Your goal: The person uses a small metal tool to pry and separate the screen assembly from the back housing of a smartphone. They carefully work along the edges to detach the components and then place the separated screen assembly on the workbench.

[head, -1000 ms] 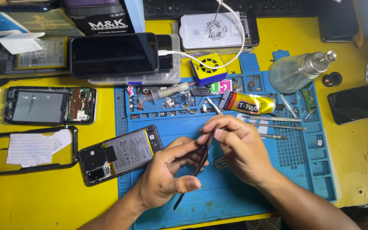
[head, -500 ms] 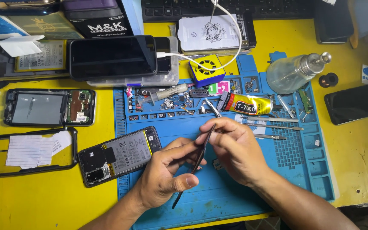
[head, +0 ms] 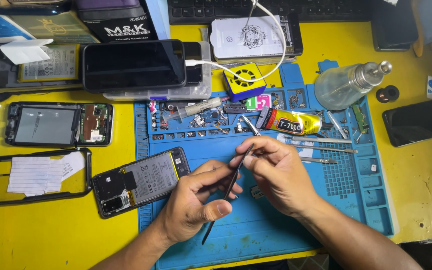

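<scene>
Both my hands hold a thin black tool [head: 227, 192], like tweezers or a spudger, over the blue repair mat [head: 276, 235]. My left hand [head: 196, 202] grips its lower half between thumb and fingers. My right hand [head: 276, 172] pinches its upper end at the fingertips. An opened phone [head: 143, 180] with its battery exposed lies just left of my left hand, half on the mat.
A yellow glue tube [head: 291, 121], metal tweezers [head: 321, 149], small parts and a syringe [head: 196, 108] lie along the mat's top. A glass bottle [head: 343, 85] and a dark phone [head: 418, 120] sit right. Phone frames [head: 58, 125] and a charging phone [head: 133, 65] lie left.
The view has shifted slightly. My hands stay together on the tool, with the right fingers moved a little along its upper end.
</scene>
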